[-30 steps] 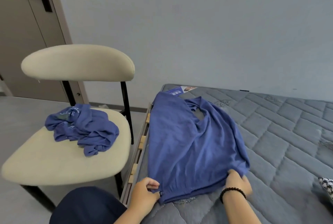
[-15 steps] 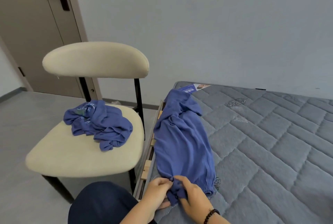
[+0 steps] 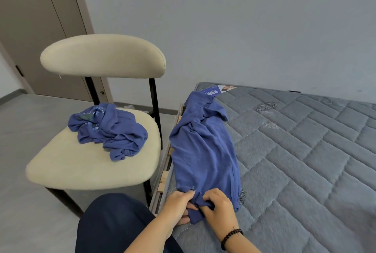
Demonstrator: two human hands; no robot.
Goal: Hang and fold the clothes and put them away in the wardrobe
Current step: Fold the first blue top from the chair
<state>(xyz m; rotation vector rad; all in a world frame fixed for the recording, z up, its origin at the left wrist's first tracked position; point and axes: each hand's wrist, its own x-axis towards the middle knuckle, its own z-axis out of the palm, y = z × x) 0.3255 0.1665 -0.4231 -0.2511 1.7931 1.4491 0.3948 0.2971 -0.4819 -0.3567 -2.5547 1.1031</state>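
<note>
Gripping the near hem of the blue knit shirt, both hands had met at the mattress edge. The left hand pinched the bunched hem from the chair side, and the right hand, a dark bead bracelet on its wrist, curled its fingers over the same fold, the two hands touching or very nearly so. That pairing looked deliberate: hem corners held together so the halves lined up one on the other.

The shirt lay in a long narrow strip along the left edge of the grey quilted mattress, its far end near a printed label at the corner. Flat bedding gave a firm, broad surface for folding, which was probably why it was laid there.

A second crumpled blue garment sat heaped on the seat of the cream padded chair just beside the bed, within reach and likely waiting its turn.

No wardrobe showed here, so putting away looked some way off.
</note>
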